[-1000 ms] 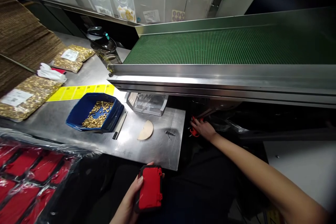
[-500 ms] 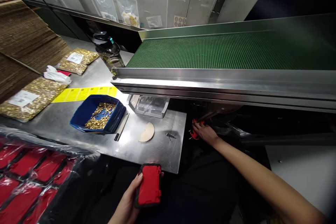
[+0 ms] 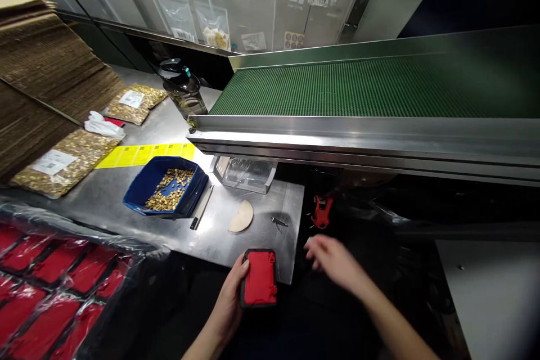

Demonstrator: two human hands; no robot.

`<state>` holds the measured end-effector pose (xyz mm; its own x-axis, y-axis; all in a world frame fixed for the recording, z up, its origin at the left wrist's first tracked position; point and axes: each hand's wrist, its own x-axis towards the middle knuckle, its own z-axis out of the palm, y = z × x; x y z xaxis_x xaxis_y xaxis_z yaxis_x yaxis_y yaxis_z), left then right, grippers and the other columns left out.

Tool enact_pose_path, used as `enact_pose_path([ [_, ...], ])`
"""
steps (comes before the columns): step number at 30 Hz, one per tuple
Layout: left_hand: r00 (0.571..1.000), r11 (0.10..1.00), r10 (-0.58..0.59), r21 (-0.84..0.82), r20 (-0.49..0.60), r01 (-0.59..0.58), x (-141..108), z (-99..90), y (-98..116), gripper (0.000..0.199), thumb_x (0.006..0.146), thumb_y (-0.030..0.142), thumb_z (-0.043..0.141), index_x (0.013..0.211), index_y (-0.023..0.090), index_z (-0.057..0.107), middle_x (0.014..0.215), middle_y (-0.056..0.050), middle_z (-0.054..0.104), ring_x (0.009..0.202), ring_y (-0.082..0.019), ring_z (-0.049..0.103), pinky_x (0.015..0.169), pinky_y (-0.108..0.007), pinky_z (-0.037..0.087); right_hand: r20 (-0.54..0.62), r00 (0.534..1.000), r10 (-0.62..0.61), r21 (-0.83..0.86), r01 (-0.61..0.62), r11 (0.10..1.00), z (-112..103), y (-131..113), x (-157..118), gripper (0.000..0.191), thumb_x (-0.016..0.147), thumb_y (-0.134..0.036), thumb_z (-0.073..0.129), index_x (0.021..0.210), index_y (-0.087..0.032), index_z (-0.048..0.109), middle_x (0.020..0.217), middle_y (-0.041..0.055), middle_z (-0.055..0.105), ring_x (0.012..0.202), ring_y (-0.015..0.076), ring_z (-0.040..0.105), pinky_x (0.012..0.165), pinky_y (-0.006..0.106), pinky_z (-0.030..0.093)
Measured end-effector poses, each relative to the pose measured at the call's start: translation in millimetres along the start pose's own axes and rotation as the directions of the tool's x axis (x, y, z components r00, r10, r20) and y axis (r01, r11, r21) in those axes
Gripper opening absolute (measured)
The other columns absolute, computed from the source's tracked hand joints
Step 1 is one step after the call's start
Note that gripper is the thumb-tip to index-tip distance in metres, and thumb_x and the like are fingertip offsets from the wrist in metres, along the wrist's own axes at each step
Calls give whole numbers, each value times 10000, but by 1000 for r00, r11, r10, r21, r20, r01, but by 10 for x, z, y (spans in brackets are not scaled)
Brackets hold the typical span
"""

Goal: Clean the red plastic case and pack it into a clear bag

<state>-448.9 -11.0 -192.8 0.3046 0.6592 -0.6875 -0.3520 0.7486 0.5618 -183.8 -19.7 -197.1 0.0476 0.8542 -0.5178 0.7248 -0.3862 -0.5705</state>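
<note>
L hand (image 3: 230, 306) grips flat red plastic case w/ black rim (image 3: 259, 278), lower centre of frame, at steel table edge (image 3: 270, 261). R hand (image 3: 335, 261) blurred, fingers loosely spread, holding nothing, just right of case, below small red tool (image 3: 321, 211).

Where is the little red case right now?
The red case is in the left hand, low in the head view, just off the steel table's near edge.

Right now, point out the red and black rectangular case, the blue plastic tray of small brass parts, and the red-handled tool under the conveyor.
Red and black rectangular case (image 3: 260, 278): head view, middle of its red face.
Blue plastic tray (image 3: 145, 183): head view, bare left inner wall.
Red-handled tool (image 3: 321, 211): head view, on the red handle.
</note>
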Motion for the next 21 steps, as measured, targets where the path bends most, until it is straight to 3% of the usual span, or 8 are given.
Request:
enact_pose_path([
  [3,995,980,101,172,20,-103,82,23,-42,467,930,553,624,1229,196,671,1188,-111,737,1112,-323,671,956,-387,520,167,981,-100,309,44,950,565,-344,-269,600,1060,-612,260,1227,-218,682,967,61,776,740,165,741,637,247,567],
  [5,981,889,190,416,46,-192,91,-8,3,476,932,561,626,1268,226,668,1222,-102,735,1165,-330,650,1012,-392,483,174,981,-88,665,-52,745,861,-464,-318,614,1003,-682,396,1292,-199,641,1076,90,770,884,206,750,760,296,588],
  [7,948,676,308,682,83,-279,98,-70,149,443,940,537,633,1278,254,678,1174,-93,757,1108,-324,676,969,-378,490,158,987,-36,821,-111,560,1030,-492,-291,657,938,-721,501,1288,-180,626,1119,110,762,983,249,741,843,335,575],
  [8,918,529,383,789,106,-312,118,-102,263,407,948,522,626,1248,255,696,1114,-92,770,1029,-316,699,908,-369,504,142,990,-2,824,-118,554,1066,-486,-262,656,920,-727,522,1267,-179,625,1107,111,766,997,262,740,850,340,569],
  [11,794,163,572,921,203,-353,317,-139,729,313,980,477,570,1038,223,743,951,-90,771,842,-282,702,775,-352,503,70,994,85,630,-110,768,1025,-481,-160,553,918,-686,535,1156,-194,616,976,94,777,921,277,749,782,334,541],
  [13,765,84,587,920,265,-383,588,-79,1076,324,997,450,534,936,210,744,926,-88,764,871,-274,697,811,-355,505,33,995,93,405,-98,909,935,-532,-91,457,929,-634,528,1086,-208,585,864,72,764,840,277,746,733,332,511],
  [17,764,-27,537,912,359,-409,1314,211,1628,262,997,381,588,1005,172,745,1027,-86,763,993,-253,699,955,-405,522,5,997,75,190,-75,979,774,-729,55,406,942,-626,477,999,-230,544,881,103,758,895,322,746,756,366,497],
  [21,801,-105,498,940,333,-326,1910,492,1864,275,982,374,661,1149,156,684,1211,-100,697,1107,-257,667,993,-498,544,-55,994,94,74,-90,993,633,-817,100,428,899,-642,533,999,-225,541,1012,184,755,1019,425,719,822,448,485],
])
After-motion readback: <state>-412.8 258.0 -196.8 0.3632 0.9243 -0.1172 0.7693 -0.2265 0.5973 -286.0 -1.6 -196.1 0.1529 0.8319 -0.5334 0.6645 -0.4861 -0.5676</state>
